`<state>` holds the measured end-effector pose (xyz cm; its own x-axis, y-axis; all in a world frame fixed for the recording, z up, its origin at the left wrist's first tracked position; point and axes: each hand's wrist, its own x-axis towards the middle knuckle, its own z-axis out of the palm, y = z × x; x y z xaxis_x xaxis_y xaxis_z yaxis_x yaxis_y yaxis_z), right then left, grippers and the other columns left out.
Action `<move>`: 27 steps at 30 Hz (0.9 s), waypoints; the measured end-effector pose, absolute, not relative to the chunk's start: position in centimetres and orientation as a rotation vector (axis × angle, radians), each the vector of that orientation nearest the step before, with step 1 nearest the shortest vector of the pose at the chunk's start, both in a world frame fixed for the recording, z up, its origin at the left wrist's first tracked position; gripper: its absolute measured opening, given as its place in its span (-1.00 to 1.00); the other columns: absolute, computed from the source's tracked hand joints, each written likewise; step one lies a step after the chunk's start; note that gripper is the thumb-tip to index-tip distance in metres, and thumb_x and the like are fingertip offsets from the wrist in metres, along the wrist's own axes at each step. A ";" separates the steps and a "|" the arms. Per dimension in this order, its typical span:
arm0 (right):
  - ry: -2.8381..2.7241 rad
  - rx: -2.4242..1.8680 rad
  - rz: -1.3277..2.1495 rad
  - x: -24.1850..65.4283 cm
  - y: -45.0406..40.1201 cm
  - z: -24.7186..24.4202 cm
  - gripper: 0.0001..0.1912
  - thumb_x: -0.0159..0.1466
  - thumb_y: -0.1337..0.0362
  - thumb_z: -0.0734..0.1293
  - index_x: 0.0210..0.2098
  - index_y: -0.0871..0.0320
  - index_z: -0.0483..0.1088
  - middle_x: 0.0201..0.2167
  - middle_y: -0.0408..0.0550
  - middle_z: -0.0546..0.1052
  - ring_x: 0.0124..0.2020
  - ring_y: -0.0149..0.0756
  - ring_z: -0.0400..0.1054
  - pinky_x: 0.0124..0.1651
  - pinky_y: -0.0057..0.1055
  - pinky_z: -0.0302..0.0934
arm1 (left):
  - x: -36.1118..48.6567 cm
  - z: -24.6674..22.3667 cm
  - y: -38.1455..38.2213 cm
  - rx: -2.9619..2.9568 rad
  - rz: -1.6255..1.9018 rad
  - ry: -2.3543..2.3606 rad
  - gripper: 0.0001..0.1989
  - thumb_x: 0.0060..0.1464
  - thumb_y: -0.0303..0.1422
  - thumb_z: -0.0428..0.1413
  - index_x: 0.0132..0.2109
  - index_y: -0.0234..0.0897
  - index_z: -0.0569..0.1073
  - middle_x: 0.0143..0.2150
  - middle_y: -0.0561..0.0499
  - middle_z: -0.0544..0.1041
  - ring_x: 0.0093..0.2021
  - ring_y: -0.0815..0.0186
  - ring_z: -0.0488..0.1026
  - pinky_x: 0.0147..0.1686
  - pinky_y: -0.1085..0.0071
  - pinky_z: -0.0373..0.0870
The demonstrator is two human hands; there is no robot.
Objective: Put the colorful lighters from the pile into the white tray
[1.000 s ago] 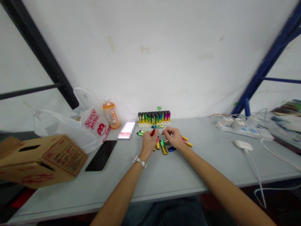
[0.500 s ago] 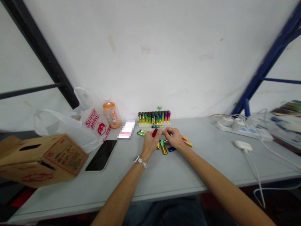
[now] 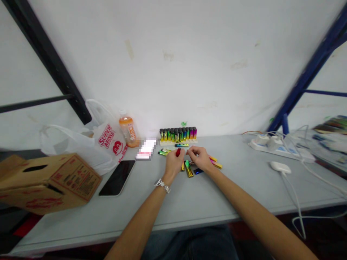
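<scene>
My left hand [image 3: 173, 164] is closed around a red lighter [image 3: 178, 152]; only its end shows above the fingers, the rest is hidden. Close beside it, my right hand [image 3: 200, 157] has thumb and finger pinched together, and whatever they hold is too small to make out. Shiny lighters lie loose around and beneath my hands, among them a green and gold lighter [image 3: 189, 169], a blue lighter [image 3: 198, 171] and a yellow one [image 3: 217, 165]. Behind my hands, a teal lighter [image 3: 181, 145] lies in front of a pale rack [image 3: 179, 142] where several black-topped lighters [image 3: 177, 135] stand upright in rows.
To the left are a black phone [image 3: 117, 178], a cardboard box [image 3: 51, 184], a white plastic bag [image 3: 108, 144], an orange drink bottle [image 3: 128, 130] and a blurred-out card [image 3: 146, 148]. A power strip [image 3: 282, 148] and white charger [image 3: 280, 167] with cables lie right.
My right fingertips have drawn slightly apart from the left ones. The left hand keeps its grip on the red lighter almost in place.
</scene>
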<state>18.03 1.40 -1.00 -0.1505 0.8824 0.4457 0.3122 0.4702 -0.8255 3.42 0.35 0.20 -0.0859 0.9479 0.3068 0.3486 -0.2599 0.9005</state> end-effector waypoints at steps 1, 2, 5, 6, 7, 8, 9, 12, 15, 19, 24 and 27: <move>-1.704 -1.024 0.708 18.0 1.3 -0.9 -0.68 0.26 0.10 0.24 -0.49 0.19 0.37 -0.64 -0.20 0.30 -0.59 -0.43 0.16 -0.48 -0.47 0.07 | 3.4 0.2 0.3 1.636 1.353 1.409 -0.54 0.11 -0.06 0.02 -0.60 -0.27 0.27 -0.68 0.13 0.24 -0.59 0.40 0.19 -0.53 0.46 0.07; -1.705 -1.018 0.716 17.9 1.3 -0.8 -0.65 0.27 0.07 0.24 -0.50 0.18 0.35 -0.64 -0.20 0.29 -0.58 -0.43 0.16 -0.48 -0.47 0.08 | 3.3 0.1 0.2 1.653 1.345 1.398 -0.53 0.12 -0.02 0.02 -0.58 -0.27 0.29 -0.66 0.12 0.26 -0.58 0.39 0.20 -0.53 0.46 0.08; -1.676 -1.020 0.754 17.5 1.0 -0.4 -0.59 0.28 -0.02 0.23 -0.50 0.17 0.31 -0.64 -0.20 0.28 -0.58 -0.42 0.15 -0.49 -0.47 0.07 | 3.2 0.0 0.0 1.700 1.318 1.339 -0.47 0.22 0.03 -0.10 -0.52 -0.27 0.35 -0.60 0.07 0.35 -0.52 0.35 0.29 -0.47 0.44 0.16; -1.650 -1.028 0.768 17.3 0.9 -0.3 -0.59 0.28 -0.04 0.24 -0.49 0.16 0.31 -0.63 -0.20 0.29 -0.58 -0.42 0.15 -0.50 -0.47 0.06 | 3.2 0.0 0.0 1.721 1.312 1.314 -0.46 0.25 0.02 -0.16 -0.49 -0.27 0.37 -0.57 0.05 0.37 -0.49 0.34 0.31 -0.44 0.43 0.19; -1.621 -1.036 0.777 17.1 0.9 -0.3 -0.59 0.26 -0.06 0.26 -0.48 0.16 0.31 -0.62 -0.20 0.31 -0.58 -0.43 0.15 -0.51 -0.47 0.06 | 3.3 -0.1 -0.1 1.747 1.310 1.289 -0.45 0.28 0.01 -0.21 -0.47 -0.26 0.38 -0.54 0.03 0.39 -0.46 0.32 0.34 -0.40 0.42 0.23; -1.593 -1.045 0.776 16.9 0.9 -0.2 -0.59 0.24 -0.07 0.29 -0.47 0.16 0.30 -0.62 -0.20 0.32 -0.58 -0.43 0.16 -0.51 -0.48 0.06 | 3.4 -0.1 -0.1 1.781 1.313 1.267 -0.45 0.30 -0.01 -0.24 -0.44 -0.26 0.38 -0.51 0.02 0.41 -0.41 0.30 0.36 -0.35 0.40 0.27; -1.567 -1.054 0.772 16.8 0.9 -0.1 -0.59 0.22 -0.07 0.31 -0.47 0.16 0.29 -0.61 -0.20 0.33 -0.58 -0.44 0.16 -0.52 -0.48 0.06 | 3.5 -0.2 -0.2 1.817 1.322 1.249 -0.46 0.31 -0.02 -0.25 -0.41 -0.25 0.39 -0.46 0.00 0.43 -0.36 0.28 0.38 -0.28 0.37 0.31; -1.495 -1.085 0.801 16.6 1.0 0.0 -0.58 0.16 -0.07 0.37 -0.49 0.15 0.27 -0.65 -0.22 0.31 -0.61 -0.45 0.17 -0.57 -0.50 0.08 | 3.7 -0.5 -0.1 1.912 1.335 1.223 -0.52 0.32 -0.06 -0.26 -0.27 -0.23 0.42 -0.28 -0.07 0.48 -0.18 0.20 0.40 -0.06 0.25 0.34; -1.407 -1.088 0.927 16.7 1.1 0.1 -0.58 0.11 -0.08 0.41 -0.43 0.16 0.33 -0.59 -0.19 0.39 -0.62 -0.43 0.25 -0.62 -0.50 0.15 | 3.8 -0.7 -0.1 1.930 1.302 1.245 -0.54 0.33 -0.10 -0.26 -0.05 -0.25 0.43 -0.11 -0.15 0.46 -0.02 0.14 0.37 0.12 0.12 0.27; -1.284 -0.961 1.112 17.2 1.9 0.4 -0.56 0.02 -0.03 0.47 -0.32 0.19 0.40 -0.42 -0.10 0.50 -0.49 -0.36 0.42 -0.50 -0.41 0.37 | 3.8 -1.0 0.1 1.918 1.244 1.273 -0.52 0.33 -0.12 -0.24 0.18 -0.25 0.34 0.01 -0.19 0.41 0.11 0.12 0.32 0.22 0.07 0.18; -1.381 -0.932 0.840 19.2 5.5 1.4 -0.64 0.09 0.08 0.45 -0.24 0.17 0.40 -0.41 -0.11 0.52 -0.48 -0.33 0.46 -0.37 -0.33 0.42 | 3.4 -1.4 0.9 1.897 1.324 1.434 -0.56 0.28 -0.14 -0.07 0.18 -0.28 0.35 0.06 -0.19 0.40 0.16 0.11 0.29 0.24 0.08 0.16; -1.583 -1.006 0.558 20.6 8.6 1.9 -0.77 0.15 0.16 0.39 -0.25 0.16 0.42 -0.38 -0.10 0.54 -0.43 -0.33 0.45 -0.30 -0.34 0.38 | 2.6 -1.4 1.6 1.954 1.343 1.512 -0.72 0.25 -0.26 -0.02 -0.05 -0.30 0.48 -0.07 -0.15 0.48 0.04 0.13 0.37 0.17 0.11 0.23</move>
<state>20.58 8.56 1.92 -0.0122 0.8365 0.5478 0.3083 0.5243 -0.7938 2.64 1.64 -1.40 -0.0067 0.8814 0.4723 0.5730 -0.3838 0.7242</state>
